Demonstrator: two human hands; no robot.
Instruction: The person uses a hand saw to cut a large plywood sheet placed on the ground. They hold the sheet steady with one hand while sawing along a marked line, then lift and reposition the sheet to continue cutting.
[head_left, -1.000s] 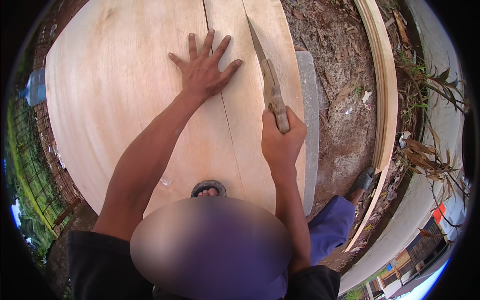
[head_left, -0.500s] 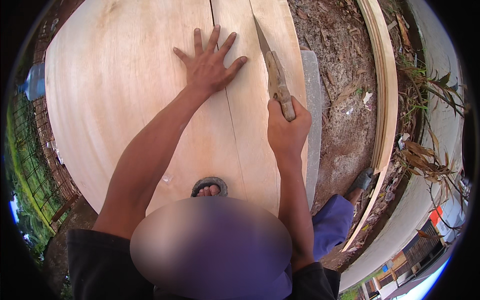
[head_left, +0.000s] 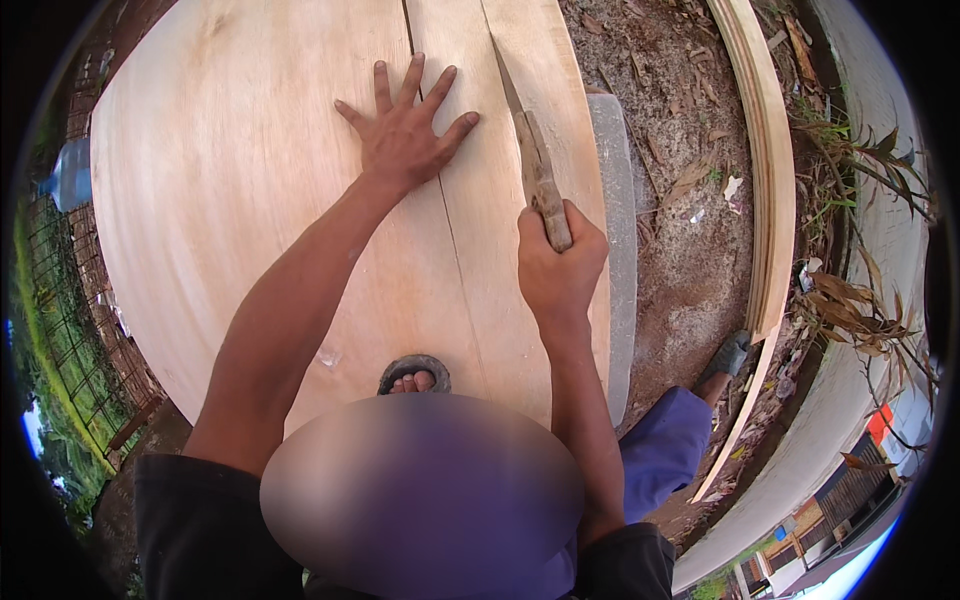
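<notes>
A large pale plywood sheet [head_left: 250,150] fills the middle of the view. My left hand [head_left: 405,145] lies flat on it with fingers spread, across a dark straight line that runs lengthwise. My right hand [head_left: 563,260] is wrapped round the worn wooden handle of a handsaw [head_left: 540,180]. The saw's narrow blade points away from me and sits in a cut to the right of the dark line. The blade's lower part is hidden by the wood. My sandalled foot [head_left: 415,376] rests on the sheet near me.
A grey slab [head_left: 620,250] shows under the sheet's right edge. Long stacked wood strips [head_left: 762,180] lie on the leaf-strewn soil [head_left: 690,130], beside my other foot [head_left: 725,358]. A pale wall [head_left: 880,120] and dry plants are farther right. At the left are a blue plastic container [head_left: 70,175] and wire mesh [head_left: 65,290].
The saw and my right hand have drawn slightly toward me along the cut. My left hand stays spread on the sheet. The whole view has shifted a little.
</notes>
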